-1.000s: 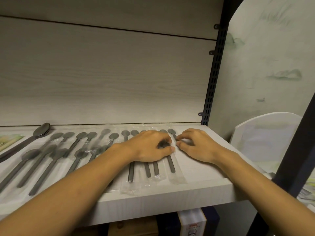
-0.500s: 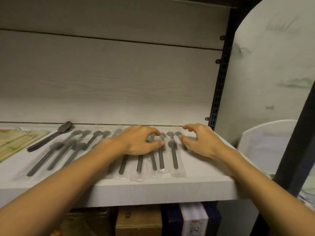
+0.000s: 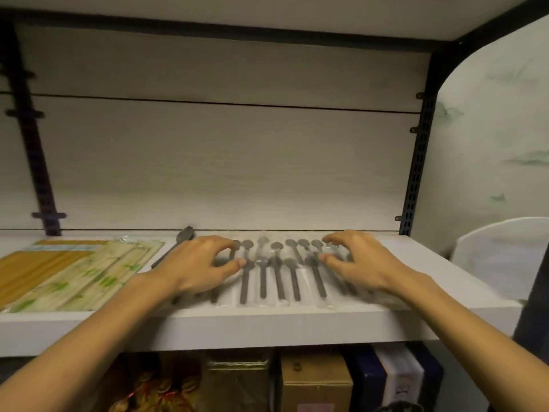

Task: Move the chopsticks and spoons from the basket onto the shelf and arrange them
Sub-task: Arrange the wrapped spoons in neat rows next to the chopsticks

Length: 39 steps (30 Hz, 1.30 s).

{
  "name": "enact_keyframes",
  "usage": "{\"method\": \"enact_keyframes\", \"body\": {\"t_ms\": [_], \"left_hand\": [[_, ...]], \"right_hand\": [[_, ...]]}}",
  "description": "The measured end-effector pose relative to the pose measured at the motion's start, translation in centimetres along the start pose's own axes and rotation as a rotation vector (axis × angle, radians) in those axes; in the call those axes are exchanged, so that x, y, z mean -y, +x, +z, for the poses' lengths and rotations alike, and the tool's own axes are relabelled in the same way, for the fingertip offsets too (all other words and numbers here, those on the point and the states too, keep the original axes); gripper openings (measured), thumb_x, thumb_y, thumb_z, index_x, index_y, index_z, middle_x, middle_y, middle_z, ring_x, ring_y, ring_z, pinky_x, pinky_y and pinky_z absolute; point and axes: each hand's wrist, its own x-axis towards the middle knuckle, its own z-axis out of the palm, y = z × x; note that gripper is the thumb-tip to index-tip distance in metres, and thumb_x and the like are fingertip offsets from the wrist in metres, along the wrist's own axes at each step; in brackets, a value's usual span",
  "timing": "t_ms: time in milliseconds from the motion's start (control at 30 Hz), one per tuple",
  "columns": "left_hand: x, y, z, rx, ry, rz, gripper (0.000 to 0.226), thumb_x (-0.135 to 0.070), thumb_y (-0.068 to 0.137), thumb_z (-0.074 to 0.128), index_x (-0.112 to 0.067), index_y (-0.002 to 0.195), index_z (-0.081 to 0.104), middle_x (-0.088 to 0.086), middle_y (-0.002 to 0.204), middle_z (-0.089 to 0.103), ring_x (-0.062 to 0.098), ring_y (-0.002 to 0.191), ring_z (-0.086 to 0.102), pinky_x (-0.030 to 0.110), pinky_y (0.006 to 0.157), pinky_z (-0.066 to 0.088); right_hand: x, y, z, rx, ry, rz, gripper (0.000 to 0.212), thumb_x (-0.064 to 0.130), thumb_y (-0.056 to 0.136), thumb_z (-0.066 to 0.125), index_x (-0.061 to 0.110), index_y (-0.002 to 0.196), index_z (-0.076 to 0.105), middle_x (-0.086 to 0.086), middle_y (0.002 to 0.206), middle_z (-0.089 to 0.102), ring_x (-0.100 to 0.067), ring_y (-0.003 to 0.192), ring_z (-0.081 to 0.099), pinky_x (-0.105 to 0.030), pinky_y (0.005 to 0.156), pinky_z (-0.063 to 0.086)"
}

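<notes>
Several grey spoons [image 3: 261, 278] in clear wrappers lie side by side on the white shelf [image 3: 267, 325], bowls toward the back wall. My left hand [image 3: 199, 266] rests over the left end of the row, fingers arched, thumb and fingertips touching wrappers. At the right end, my right hand [image 3: 359, 263] lies the same way, fingertips on the outer spoons. Neither hand lifts anything. Packs of chopsticks [image 3: 74, 272] lie flat on the shelf's left part. One loose spoon [image 3: 184, 236] sits between them and the row. The basket is out of view.
Black slotted uprights [image 3: 416, 162] frame the shelf on the right and left. A white curved panel [image 3: 502, 248] stands beyond the shelf's right end. Cardboard boxes [image 3: 315, 379] and packaged goods fill the space below the shelf. Another shelf board runs overhead.
My hands have spread apart from the middle of the row to its two ends. The spoons now lie closer together. The view has pulled back, showing the chopstick packs.
</notes>
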Motion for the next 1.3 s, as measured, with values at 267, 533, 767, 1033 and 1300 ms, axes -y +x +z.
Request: {"method": "enact_keyframes", "body": {"t_ms": [267, 533, 767, 1033, 1300], "left_hand": [[1.9, -7.8, 0.0, -0.051, -0.044, 0.035, 0.064, -0.073, 0.084, 0.019, -0.043, 0.134, 0.044, -0.017, 0.146, 0.037, 0.005, 0.133, 0.033, 0.034, 0.110, 0.032], [0.1, -9.2, 2.1, -0.034, 0.047, 0.151, 0.054, -0.061, 0.094, 0.015, -0.043, 0.139, 0.039, -0.016, 0.147, 0.037, 0.005, 0.135, 0.029, 0.029, 0.108, 0.022], [0.1, -9.1, 2.2, -0.074, 0.008, 0.157, 0.053, -0.065, 0.093, 0.018, -0.045, 0.137, 0.038, -0.016, 0.146, 0.038, 0.005, 0.134, 0.030, 0.026, 0.105, 0.021], [-0.2, -8.3, 1.9, -0.090, 0.008, 0.172, 0.065, -0.074, 0.084, 0.009, -0.044, 0.127, 0.048, -0.023, 0.136, 0.045, -0.002, 0.124, 0.037, 0.020, 0.096, 0.026], [-0.8, -2.8, 0.8, -0.020, 0.027, 0.170, 0.058, -0.066, 0.091, 0.020, -0.035, 0.130, 0.051, -0.014, 0.140, 0.048, 0.008, 0.128, 0.043, 0.033, 0.105, 0.036]], "right_hand": [[8.3, -4.8, 2.7, 0.001, -0.041, -0.123, 0.051, 0.055, 0.094, 0.038, 0.032, 0.138, 0.047, 0.007, 0.142, 0.048, -0.012, 0.131, 0.039, -0.032, 0.107, 0.031], [12.0, -6.7, 5.4, 0.038, -0.161, -0.149, 0.053, 0.057, 0.095, 0.027, 0.032, 0.137, 0.047, 0.013, 0.133, 0.049, -0.007, 0.122, 0.040, -0.029, 0.103, 0.033], [12.4, -6.3, 5.3, 0.012, -0.132, -0.149, 0.053, 0.060, 0.094, 0.029, 0.032, 0.133, 0.050, 0.014, 0.131, 0.049, -0.006, 0.120, 0.042, -0.026, 0.102, 0.033], [11.7, -5.2, 5.1, 0.025, -0.115, -0.195, 0.060, 0.065, 0.090, 0.020, 0.034, 0.131, 0.052, 0.016, 0.130, 0.049, -0.002, 0.120, 0.038, -0.022, 0.103, 0.029], [6.9, -1.4, 2.2, -0.001, -0.109, -0.137, 0.049, 0.055, 0.094, 0.035, 0.029, 0.131, 0.055, 0.010, 0.131, 0.055, -0.009, 0.120, 0.047, -0.030, 0.102, 0.037]]}}
